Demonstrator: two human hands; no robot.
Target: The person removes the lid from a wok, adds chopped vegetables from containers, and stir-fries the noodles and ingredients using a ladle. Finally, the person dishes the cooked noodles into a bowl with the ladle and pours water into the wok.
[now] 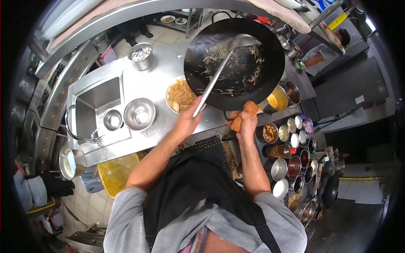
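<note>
A large black wok (pixel 202 55) is tilted above the steel counter, with strands of noodles (pixel 253 76) clinging to its inside. My right hand (pixel 246 122) grips the wok's near handle through an orange-brown cloth (pixel 251 109). In my left hand (pixel 187 120) is the long handle of a wok ladle (pixel 217 78), whose broad metal head lies inside the wok near the far side. A plate of noodles (pixel 180 96) sits on the counter just left of the wok, partly under its rim and close to my left hand.
On the left are a sink (pixel 95 103), a steel bowl (pixel 139 114) and a pot with white contents (pixel 141 55). Several ingredient containers (pixel 294 166) stand at right, beside a pot of yellow liquid (pixel 277 99). Other people (pixel 318 57) stand at right and left.
</note>
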